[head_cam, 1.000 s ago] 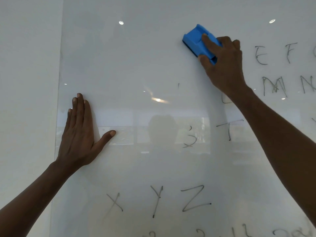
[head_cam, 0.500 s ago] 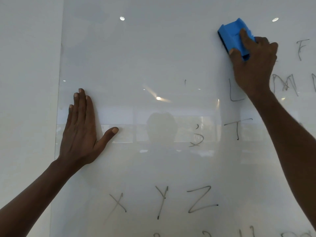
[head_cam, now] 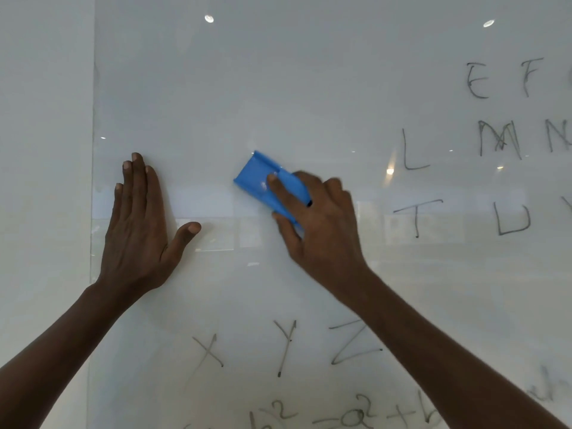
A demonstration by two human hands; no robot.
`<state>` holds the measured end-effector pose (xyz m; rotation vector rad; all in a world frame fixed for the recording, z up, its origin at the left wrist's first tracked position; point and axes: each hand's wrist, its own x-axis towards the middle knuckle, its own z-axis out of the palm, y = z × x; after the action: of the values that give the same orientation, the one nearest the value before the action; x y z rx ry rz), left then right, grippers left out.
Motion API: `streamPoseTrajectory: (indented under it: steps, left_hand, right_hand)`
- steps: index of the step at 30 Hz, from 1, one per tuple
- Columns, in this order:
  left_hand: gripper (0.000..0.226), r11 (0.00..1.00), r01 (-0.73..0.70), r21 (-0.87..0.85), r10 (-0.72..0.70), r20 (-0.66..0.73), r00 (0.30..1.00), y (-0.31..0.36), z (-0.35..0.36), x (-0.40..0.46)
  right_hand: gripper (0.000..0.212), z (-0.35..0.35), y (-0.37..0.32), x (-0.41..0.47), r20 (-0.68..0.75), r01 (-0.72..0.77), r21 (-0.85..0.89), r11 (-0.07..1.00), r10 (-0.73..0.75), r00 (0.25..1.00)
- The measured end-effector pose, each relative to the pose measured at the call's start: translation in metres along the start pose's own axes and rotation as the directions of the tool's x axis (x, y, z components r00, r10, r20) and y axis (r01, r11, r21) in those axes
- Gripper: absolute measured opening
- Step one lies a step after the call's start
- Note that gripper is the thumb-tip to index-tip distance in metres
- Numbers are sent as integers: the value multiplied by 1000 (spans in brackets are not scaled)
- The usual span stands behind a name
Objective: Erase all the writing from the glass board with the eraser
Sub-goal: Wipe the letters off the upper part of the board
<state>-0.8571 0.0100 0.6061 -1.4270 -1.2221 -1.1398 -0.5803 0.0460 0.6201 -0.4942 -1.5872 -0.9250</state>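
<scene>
A white glass board [head_cam: 278, 88] fills the view. My right hand [head_cam: 322, 230] grips a blue eraser [head_cam: 263, 178] and presses it flat on the board's middle, slightly blurred. My left hand [head_cam: 139, 224] lies flat on the glass near its left edge, fingers up, thumb out. Dark letters stay on the right: E [head_cam: 478, 80], F [head_cam: 530, 75], L [head_cam: 413, 150], M [head_cam: 498, 139], T [head_cam: 416, 216], U [head_cam: 512, 219]. Below sit X [head_cam: 207, 352], Y [head_cam: 286, 345] and Z [head_cam: 353, 343], the Z partly behind my right forearm. A handwritten formula [head_cam: 340, 418] runs along the bottom edge.
The board's left edge [head_cam: 93, 181] meets a plain white wall [head_cam: 43, 181]. The glass reflects ceiling lights [head_cam: 209, 18] and a faint window band across the middle.
My right hand swept the eraser from the upper right down and left to the board's middle. The small marks near the centre are gone. My left hand stayed flat in place.
</scene>
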Motion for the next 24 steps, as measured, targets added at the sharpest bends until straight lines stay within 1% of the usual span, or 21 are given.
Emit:
streamPoseTrajectory:
  steps: [5, 10, 15, 20, 24]
  left_hand:
    - [101, 999, 38, -20, -38, -6, 999, 18, 6, -14]
    - [100, 999, 29, -25, -29, 5, 1000, 41, 13, -23]
    - [99, 1000, 25, -8, -25, 3, 1000, 43, 14, -24]
    - [99, 999, 30, 11, -30, 0, 1000, 44, 16, -23]
    - [101, 999, 34, 13, -34, 0, 999, 44, 15, -24]
  right_hand:
    - [47, -3, -11, -43, 69, 51, -15, 999, -50, 996]
    - [46, -9, -2, -73, 115, 102, -71, 992, -93, 989]
    - [46, -21, 28, -78, 63, 106, -78, 991, -102, 993]
    - [47, -36, 68, -63, -2, 59, -96, 994, -60, 998]
    - [48, -49, 105, -40, -24, 19, -128, 992, -22, 999]
